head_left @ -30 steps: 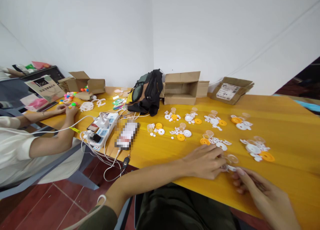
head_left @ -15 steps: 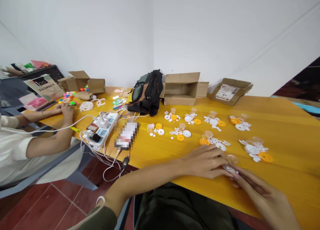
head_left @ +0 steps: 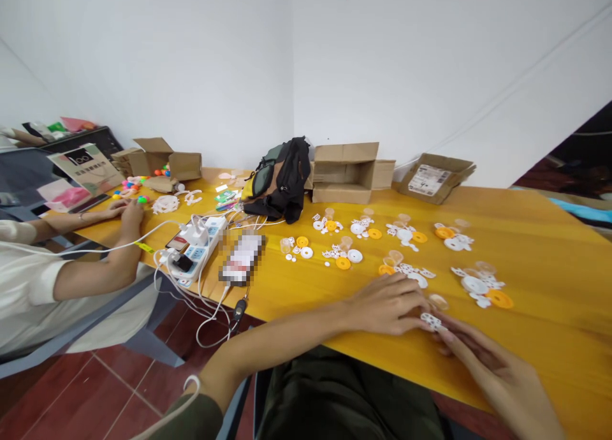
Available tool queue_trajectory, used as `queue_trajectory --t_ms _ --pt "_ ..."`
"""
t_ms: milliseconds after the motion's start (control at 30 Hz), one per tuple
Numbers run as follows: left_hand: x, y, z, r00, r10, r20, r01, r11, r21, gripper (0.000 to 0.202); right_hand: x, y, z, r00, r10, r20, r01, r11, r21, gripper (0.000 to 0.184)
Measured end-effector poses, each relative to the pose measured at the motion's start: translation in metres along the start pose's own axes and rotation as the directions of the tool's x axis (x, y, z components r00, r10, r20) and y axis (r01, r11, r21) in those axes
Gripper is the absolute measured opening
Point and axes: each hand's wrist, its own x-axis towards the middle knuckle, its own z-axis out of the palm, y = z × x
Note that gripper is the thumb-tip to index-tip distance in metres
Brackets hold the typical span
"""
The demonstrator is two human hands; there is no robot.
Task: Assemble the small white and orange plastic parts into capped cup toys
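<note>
Between my two hands is a small white plastic piece with cut-out holes [head_left: 432, 322], held just above the table's near side. The fingertips of my left hand [head_left: 389, 305] pinch its left end. My right hand [head_left: 492, 360] grips the other end between thumb and fingers. Right behind the hands lies a clear plastic cup [head_left: 438, 301]. A white disc [head_left: 417, 279] and an orange ring [head_left: 386, 270] lie just beyond my left hand, partly covered by it. Farther right is a group with a white dish [head_left: 474, 285] and a larger orange ring [head_left: 500, 298].
Several similar groups of parts spread over the yellow table [head_left: 549, 268]. At the back stand an open cardboard box [head_left: 342, 192], a labelled carton [head_left: 433, 180] and a backpack [head_left: 280, 182]. A power strip [head_left: 203, 249] and phone [head_left: 243, 259] lie left, near a co-worker's arm [head_left: 102, 271].
The white piece now shows more of its holed face between my fingers, and my hands have shifted slightly left. Both hands keep their grip. The co-worker's hands have moved slightly.
</note>
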Motion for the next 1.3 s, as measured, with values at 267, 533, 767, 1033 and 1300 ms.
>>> queue_trajectory --t_ms 267,533,767,1033,1300 --pt "-0.005 -0.001 -0.002 1.000 -0.022 0.010 0.024 0.987 -0.156 0.025 0.004 -0.007 0.007 0.995 0.090 0.036 -0.095 0.982 0.165 0.050" --pt "-0.010 -0.005 -0.009 0.995 -0.101 -0.021 0.084 0.908 -0.410 0.013 0.009 0.000 0.014 1.000 0.004 0.026 -0.010 0.980 0.200 0.062" --pt "-0.013 -0.006 -0.011 0.981 -0.190 -0.047 0.135 0.830 -0.541 0.010 0.017 0.010 0.024 0.995 -0.096 0.014 0.091 0.978 0.188 0.059" --pt "-0.014 -0.006 -0.013 0.969 -0.244 -0.032 0.172 0.764 -0.622 0.007 0.013 0.002 0.027 0.966 -0.257 -0.009 0.257 0.962 0.093 0.050" --pt "-0.014 -0.012 -0.010 0.961 -0.271 -0.047 0.175 0.732 -0.658 0.012 0.011 -0.004 0.029 0.929 -0.369 -0.009 0.367 0.926 -0.087 0.041"
